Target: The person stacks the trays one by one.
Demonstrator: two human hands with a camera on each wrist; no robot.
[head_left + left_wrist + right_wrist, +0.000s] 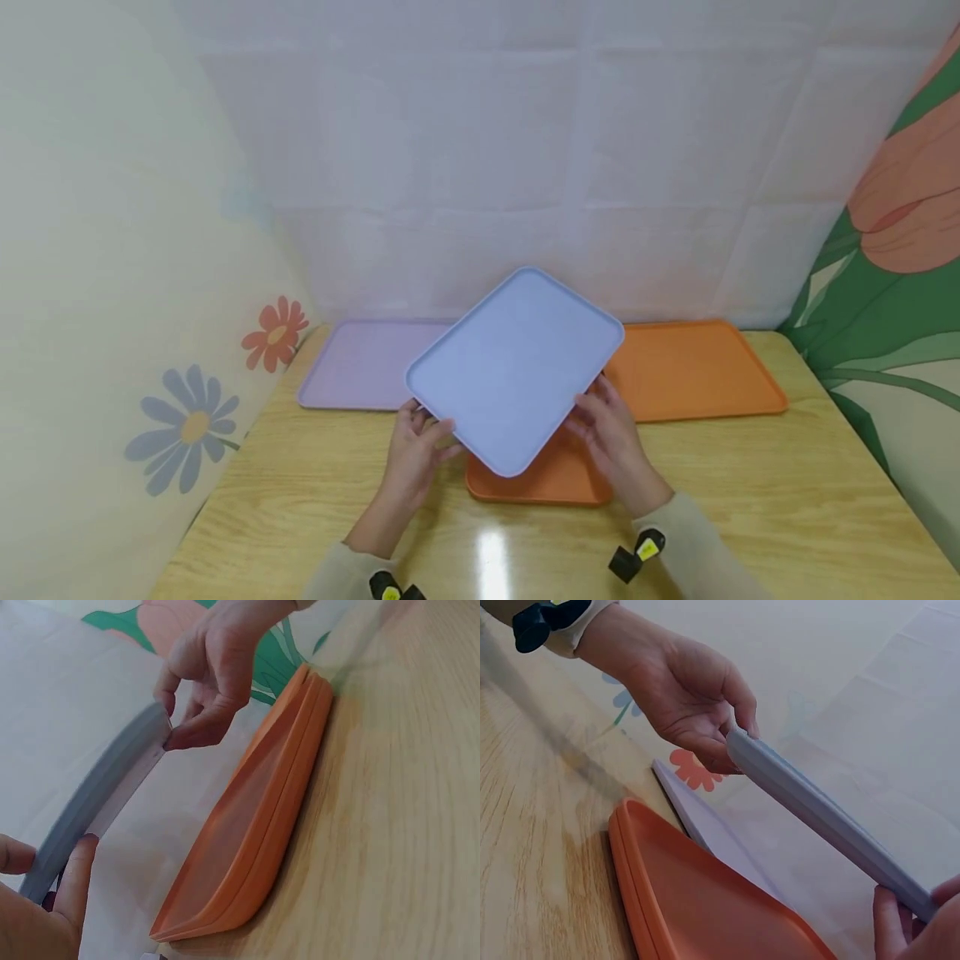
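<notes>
A light blue rectangular tray (517, 367) is held up off the table, turned cornerwise and tilted. My left hand (415, 454) pinches its lower left edge between thumb and fingers. Opposite, my right hand (611, 437) grips the lower right edge, some fingertips being hidden behind the tray. Beneath lies an orange tray (540, 490), partly covered from the head camera. Both wrist views show a doubled rim there, like orange trays (279, 825) stacked one in another. A gap separates the blue tray (817, 814) from this stack.
At the back left of the wooden table (315, 500) lies a lilac tray (367, 367). Another orange tray (697, 371) lies at the back right. A white cloth (525, 150) hangs behind; painted walls (90, 250) flank the table.
</notes>
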